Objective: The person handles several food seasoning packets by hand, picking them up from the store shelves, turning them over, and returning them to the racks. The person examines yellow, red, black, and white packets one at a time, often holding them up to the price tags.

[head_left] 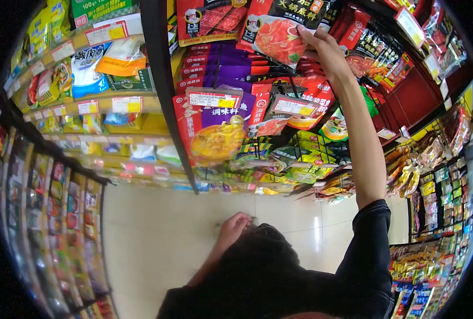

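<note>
My right hand (pixel 324 50) reaches up to the shelf and is closed on the right edge of a red and black hot pot seasoning packet (pixel 273 40), with a finger lying on its front. The packet stands tilted above several purple packets (pixel 204 69). Just left of it is another red packet (pixel 212 18) with a picture of sliced meat. Below hangs a red and purple seasoning packet (pixel 218 127) behind a price tag (pixel 212 100). My left hand (pixel 235 228) is held low near my body over the floor, its fingers curled; whether it holds anything is hidden.
A dark shelf post (pixel 167 95) stands left of the packets. Shelves with bagged goods (pixel 90 72) continue to the left, and more racks (pixel 428 260) stand at the right. The pale tiled floor (pixel 151 223) lies below. Wire racks and price tags (pixel 295 106) project around the packets.
</note>
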